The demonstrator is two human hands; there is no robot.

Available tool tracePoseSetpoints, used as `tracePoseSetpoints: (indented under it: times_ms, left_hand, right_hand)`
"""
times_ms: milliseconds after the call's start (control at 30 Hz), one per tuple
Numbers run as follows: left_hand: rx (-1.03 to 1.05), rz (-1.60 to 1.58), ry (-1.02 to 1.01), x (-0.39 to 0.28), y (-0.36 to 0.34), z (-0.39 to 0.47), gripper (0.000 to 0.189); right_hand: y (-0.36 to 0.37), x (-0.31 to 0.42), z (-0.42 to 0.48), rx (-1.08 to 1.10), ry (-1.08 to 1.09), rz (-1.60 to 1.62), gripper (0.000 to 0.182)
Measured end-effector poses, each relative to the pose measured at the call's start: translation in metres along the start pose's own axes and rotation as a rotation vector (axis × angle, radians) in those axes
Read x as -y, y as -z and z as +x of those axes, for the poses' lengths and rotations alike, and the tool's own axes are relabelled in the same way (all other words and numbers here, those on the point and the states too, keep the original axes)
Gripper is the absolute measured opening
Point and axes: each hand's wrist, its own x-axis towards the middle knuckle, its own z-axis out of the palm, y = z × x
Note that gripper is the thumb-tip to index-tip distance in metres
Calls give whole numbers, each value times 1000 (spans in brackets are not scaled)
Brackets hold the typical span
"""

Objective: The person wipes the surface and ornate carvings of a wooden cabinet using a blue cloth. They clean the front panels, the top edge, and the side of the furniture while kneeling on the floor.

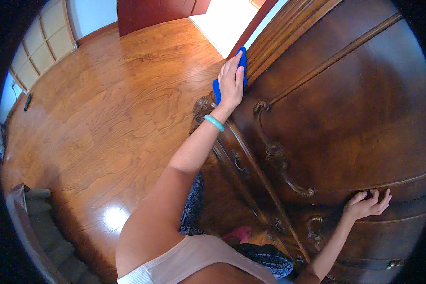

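Observation:
A dark carved wooden wardrobe [340, 135] fills the right side of the view. With a turquoise bangle [214, 123] on the wrist, my left hand [231, 80] presses a blue cloth [216, 90] against the wardrobe's left side edge. The cloth sticks out on both sides of the hand, and its middle is hidden under it. At lower right my right hand [369, 206] is beside the ledge near the bottom of a door panel, fingers bent and apart. I see nothing in it; whether its fingertips touch the wood is hard to tell.
Wooden flooring [103, 117] spreads to the left, with a red door [149, 16] and a bright doorway [230, 25] beyond. A bed edge [46, 230] curves at lower left. Drawer handles [314, 230] stick out below the panel. A pink item [239, 234] shows near my legs.

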Motion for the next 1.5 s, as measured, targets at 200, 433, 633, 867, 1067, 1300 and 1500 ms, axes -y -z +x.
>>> tracePoseSetpoints:
  times_ms: [200, 433, 633, 867, 1067, 1300, 1500]
  left_hand:
    - [-89, -37, 112, -19, -13, 11, 38]
    - [-172, 103, 88, 38, -1, -54, 35]
    - [-519, -152, 543, 77, 57, -116, 28]
    - [50, 219, 384, 118, 45, -124, 40]
    - [297, 358, 587, 161, 60, -74, 44]
    - [130, 280, 611, 149, 61, -115, 31]
    - [-42, 458, 208, 157, 67, -135, 21]
  right_hand:
    - [-3, -4, -4, -17, 24, 8, 30]
    - [-1, -3, 1, -77, 67, -29, 30]
    - [1, -5, 1, -64, 80, -15, 37]
    - [-1, -9, 2, -81, 116, -51, 40]
    - [-5, -14, -6, -89, 92, -9, 44]
    - [0, -13, -5, -83, 88, -93, 45]
    - [-4, -9, -2, -118, 101, -27, 39]
